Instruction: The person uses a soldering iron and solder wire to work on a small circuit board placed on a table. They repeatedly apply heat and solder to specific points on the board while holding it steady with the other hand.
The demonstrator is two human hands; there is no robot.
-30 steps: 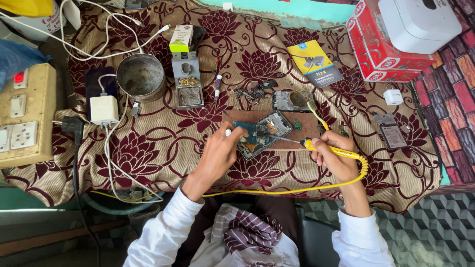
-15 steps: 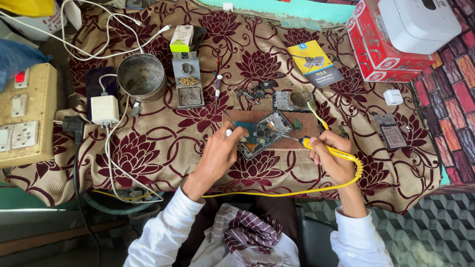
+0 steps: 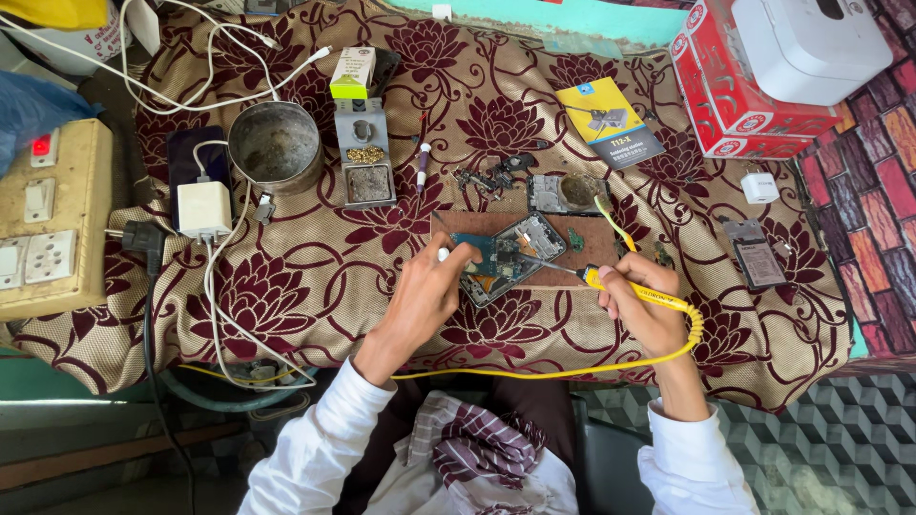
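**Soldering on the opened phone: in the middle of the work**

Head view: the opened phone (image 3: 506,256) lies on a brown board (image 3: 582,229) on the flowered cloth (image 3: 286,286), its inside uncovered. The left hand (image 3: 425,300) presses on its left edge with bent fingers, holding a small white thing. The right hand (image 3: 641,300) is closed around the yellow soldering iron (image 3: 625,283), the tip touching the phone. I judge the soldering is going on; the closing is not done.

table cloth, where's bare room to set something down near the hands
Bare cloth lies left of the left hand, between it and the white charger. Another free patch sits between the yellow booklet and the metal bowl's side, around the top middle. It is crowded around the circuit board and soldering iron.
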